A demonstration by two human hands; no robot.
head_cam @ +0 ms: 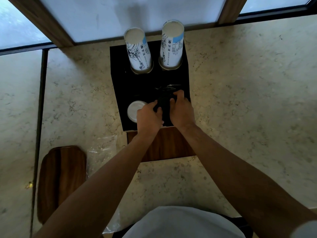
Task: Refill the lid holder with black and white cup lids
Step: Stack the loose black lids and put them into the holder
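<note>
Two tall stacks of printed paper cups (139,50) stand upright near frosted windows (132,14), while a wooden board (61,179) and clear plastic wrap (101,152) lie on a marble counter (248,100).

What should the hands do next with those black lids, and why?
Probably push the black lids straight down into the holder. Both the left hand and the right hand grip the stack over the slot on the right, and the white lids already sit in the slot beside it.
</note>
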